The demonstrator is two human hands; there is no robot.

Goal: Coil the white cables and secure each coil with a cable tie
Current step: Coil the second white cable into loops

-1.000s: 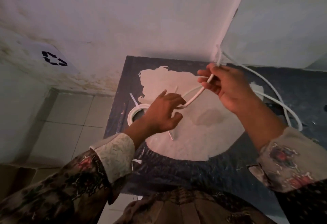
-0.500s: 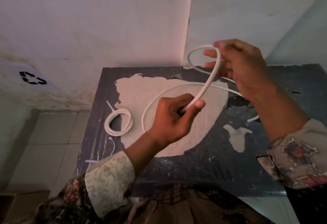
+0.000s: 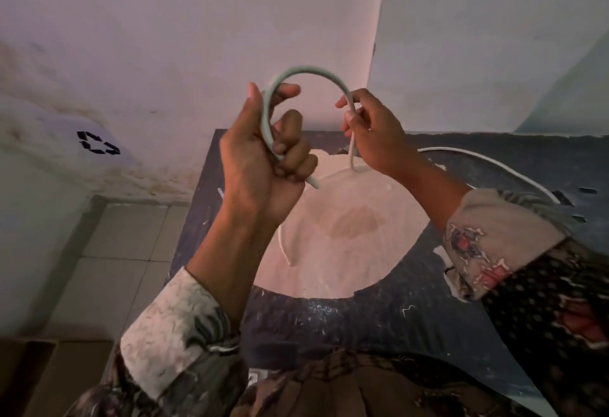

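Note:
A white cable (image 3: 309, 73) arches in the air between my two hands, above the dark table (image 3: 412, 317). My left hand (image 3: 263, 159) is closed around one end of it, and the cable's tip sticks out below the fist. My right hand (image 3: 372, 133) pinches the other side of the arch with its fingertips. From there the cable drops to the tabletop and trails off to the right in a long curve (image 3: 494, 164). A thin white cable tie (image 3: 283, 248) lies on the pale patch beside my left forearm. The coil seen earlier is hidden behind my left arm.
The table has a dark worn top with a large pale bare patch (image 3: 346, 251) in its middle. It stands in a corner against white walls (image 3: 197, 37). Pale floor tiles (image 3: 108, 251) lie to the left, and a cardboard box (image 3: 33, 377) sits at the bottom left.
Both hands rose off the table and drew closer together. The straight run of cable between them has bent into a raised arch, and my left arm now covers the finished coil.

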